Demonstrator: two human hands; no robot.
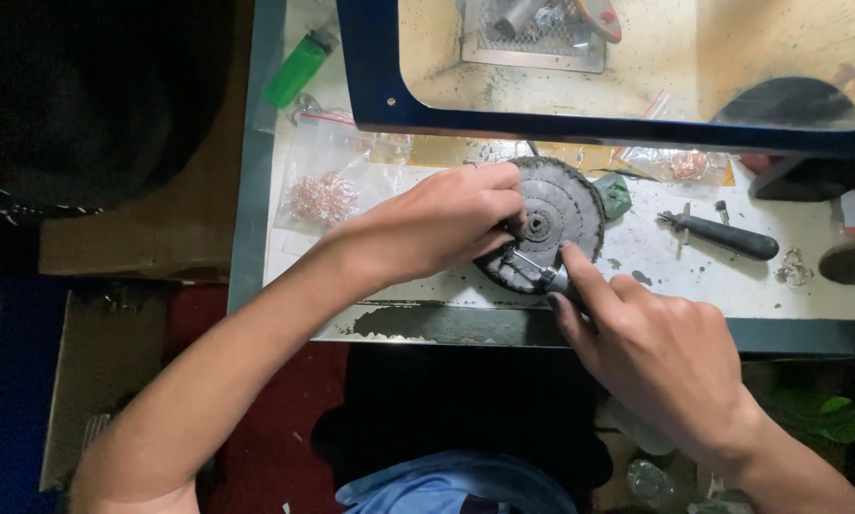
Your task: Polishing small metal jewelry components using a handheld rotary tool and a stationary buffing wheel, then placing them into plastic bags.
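Observation:
A round dark grey buffing wheel lies flat on the white worktop, near its front edge. My left hand rests on the wheel's left side, fingertips pinching something small by the hub; what it is I cannot tell. My right hand comes in from the lower right and grips a thin metal tool, whose tip lies on the wheel's lower part.
A black-handled pointed tool lies right of the wheel. A clear bag of copper-coloured bits and a green lighter sit at the left. A blue-framed clear shield stands behind, with a second small bag under it.

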